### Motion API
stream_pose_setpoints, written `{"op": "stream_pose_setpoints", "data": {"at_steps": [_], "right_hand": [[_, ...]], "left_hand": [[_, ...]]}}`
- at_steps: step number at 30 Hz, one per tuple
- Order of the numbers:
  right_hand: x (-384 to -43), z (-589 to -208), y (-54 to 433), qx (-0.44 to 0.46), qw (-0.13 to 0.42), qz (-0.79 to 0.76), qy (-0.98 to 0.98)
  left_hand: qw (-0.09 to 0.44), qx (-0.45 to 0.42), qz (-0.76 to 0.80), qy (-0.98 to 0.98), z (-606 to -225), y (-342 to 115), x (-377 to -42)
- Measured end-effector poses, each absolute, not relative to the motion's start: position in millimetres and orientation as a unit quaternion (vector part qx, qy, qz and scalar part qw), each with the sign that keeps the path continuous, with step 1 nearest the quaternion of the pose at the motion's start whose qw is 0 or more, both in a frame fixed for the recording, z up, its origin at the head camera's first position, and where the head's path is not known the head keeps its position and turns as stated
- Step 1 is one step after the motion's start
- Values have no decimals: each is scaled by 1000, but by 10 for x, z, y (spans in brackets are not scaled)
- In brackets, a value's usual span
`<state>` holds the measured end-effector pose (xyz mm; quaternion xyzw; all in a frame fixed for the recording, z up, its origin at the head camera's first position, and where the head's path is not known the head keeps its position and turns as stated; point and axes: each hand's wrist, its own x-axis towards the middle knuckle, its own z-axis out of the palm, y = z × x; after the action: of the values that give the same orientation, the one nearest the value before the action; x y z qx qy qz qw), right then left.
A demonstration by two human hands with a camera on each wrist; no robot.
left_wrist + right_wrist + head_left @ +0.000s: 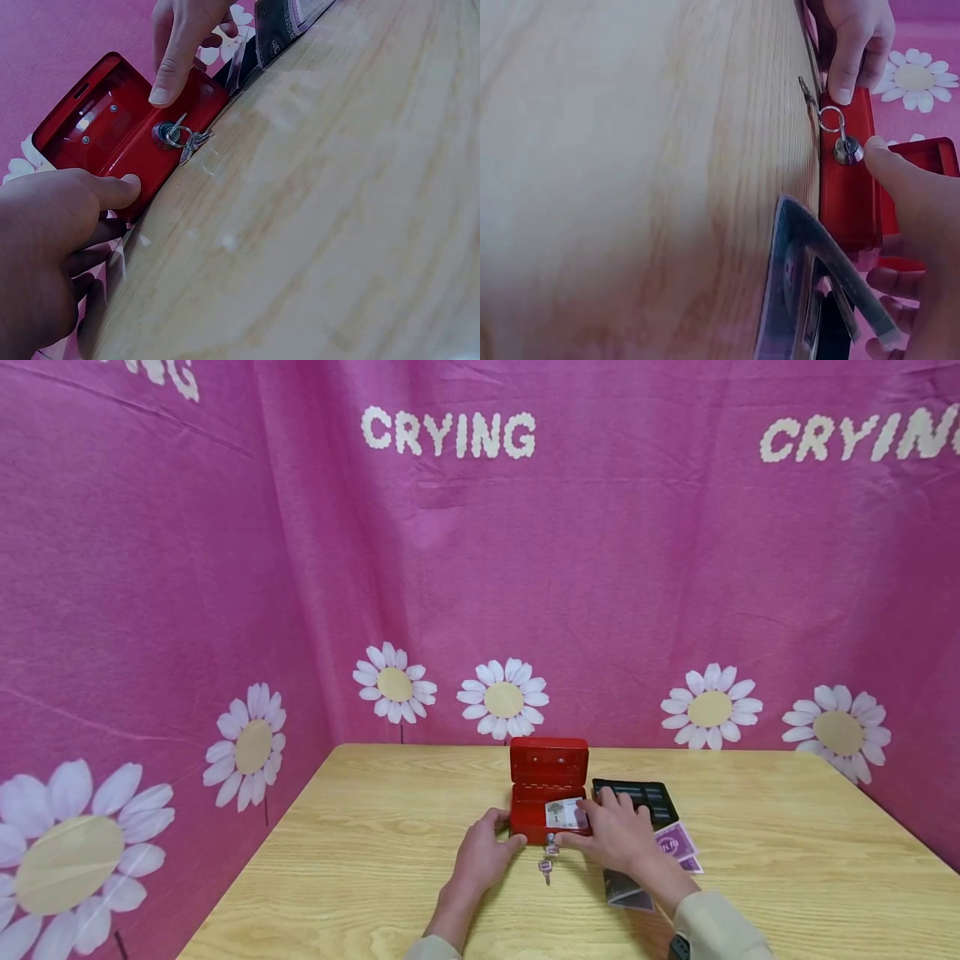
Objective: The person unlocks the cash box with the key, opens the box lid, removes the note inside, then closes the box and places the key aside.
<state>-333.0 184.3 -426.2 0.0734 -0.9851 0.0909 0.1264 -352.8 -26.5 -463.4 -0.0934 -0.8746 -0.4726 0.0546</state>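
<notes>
A small red cash box [528, 817] stands on the table with its lid [549, 762] raised. Banknotes [561, 812] lie inside it. My left hand [480, 853] grips the box's left front corner, thumb on the front face and fingers along the side. Over the right part of the box is my right hand [618, 831], its thumb at the front rim near the lock and its fingers spread, a fingertip at the banknotes. A key sits in the lock [847, 150], with a ring [178, 136] and another key [546, 870] hanging from it.
Right of the box lies a black compartment tray [656, 802]. Purple banknotes [675, 842] and dark notes [626, 892] lie near my right forearm, partly under it. A pink curtain [600, 568] with daisies hangs behind the wooden table [360, 860].
</notes>
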Motion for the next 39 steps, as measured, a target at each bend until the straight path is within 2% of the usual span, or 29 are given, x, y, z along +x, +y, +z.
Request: {"op": "stream_pose_setpoints", "data": {"at_steps": [3,12,16,26,39], "right_hand": [[-3353,-4269,1842,73,126,77,-986],[-3352,-4271,1785,81,62,64,-993],[-3367,-4283,1793,80,51,90,-991],[-3452,-4254,1838,62,166,197,-964],[-3503,-4258,1817,62,140,220,-963]], "left_hand": [[55,-95,-474,-874,-4637,-269,-3525],[49,-95,-481,-870,-4641,-270,-3539],[54,-101,-479,-870,-4647,-277,-3536],[55,-95,-476,-873,-4633,-277,-3533],[49,-90,-478,-873,-4648,-280,-3551]]}}
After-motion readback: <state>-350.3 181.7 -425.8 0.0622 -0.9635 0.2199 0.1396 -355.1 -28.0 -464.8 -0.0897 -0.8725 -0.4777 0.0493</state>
